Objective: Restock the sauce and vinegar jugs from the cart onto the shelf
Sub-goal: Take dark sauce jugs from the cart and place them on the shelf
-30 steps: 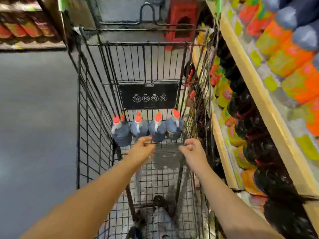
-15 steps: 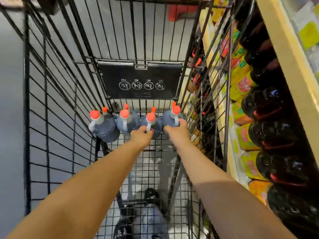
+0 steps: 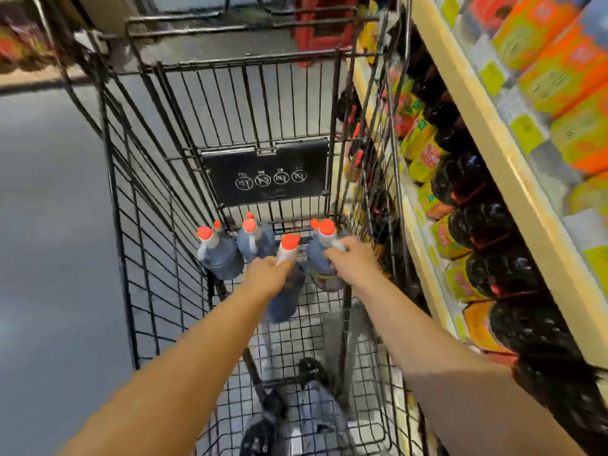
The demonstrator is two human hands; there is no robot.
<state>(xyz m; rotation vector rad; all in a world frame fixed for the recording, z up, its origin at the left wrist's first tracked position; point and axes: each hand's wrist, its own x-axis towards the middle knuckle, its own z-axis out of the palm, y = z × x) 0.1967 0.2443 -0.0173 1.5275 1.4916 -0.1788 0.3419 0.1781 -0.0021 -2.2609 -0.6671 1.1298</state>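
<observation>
Two red-capped jugs are in hand inside the cart [image 3: 138, 245]: the left hand [image 3: 268, 274] is closed around the neck of one jug [image 3: 286, 291], tilted and apparently lifted, while the right hand [image 3: 353, 261] wraps the handle of the jug beside it [image 3: 320, 258]. Two more jugs [image 3: 218, 255] stand just left of the left hand. This looks like the pick-up step; next both must rise clear of the wire wall toward the shelf [image 3: 513, 166] right of the right hand.

Jugs in the cart [image 3: 138, 225]: four, dark with red caps, at [image 3: 219, 258], [image 3: 255, 240], [image 3: 285, 291], [image 3: 320, 258]
Hands: two, left hand [image 3: 268, 274], right hand [image 3: 353, 260]
Black sign panels [image 3: 266, 172]: one
Jugs on the shelf [image 3: 493, 153]: too blurred to count
</observation>
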